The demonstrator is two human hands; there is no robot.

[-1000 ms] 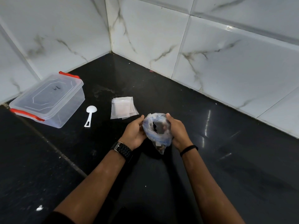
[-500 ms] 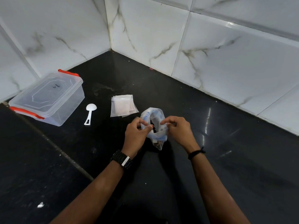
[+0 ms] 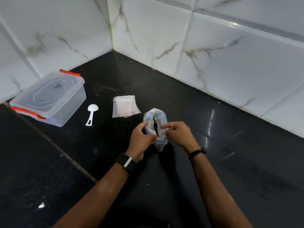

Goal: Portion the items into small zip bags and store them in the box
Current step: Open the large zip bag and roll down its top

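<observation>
You have the plastic bag of items (image 3: 155, 124) standing on the black counter (image 3: 230, 162) between your hands, left hand (image 3: 141, 137) and right hand (image 3: 178, 134) each pinching its rolled rim, mouth upward, with the white scoop (image 3: 91, 115) and small zip bags (image 3: 125, 107) off to your left, nearer your left hand.

Your worktop (image 3: 189, 99) is glossy black. Walls (image 3: 230, 55): white tile, grey-brown veining. Box (image 3: 49, 99) at 10 o'clock: clear, red-orange clips. Spoon (image 3: 91, 115): white. Zip bags (image 3: 125, 106): clear, frosted. Bag (image 3: 156, 127) at centre: translucent, blue-streaked, dark contents.
</observation>
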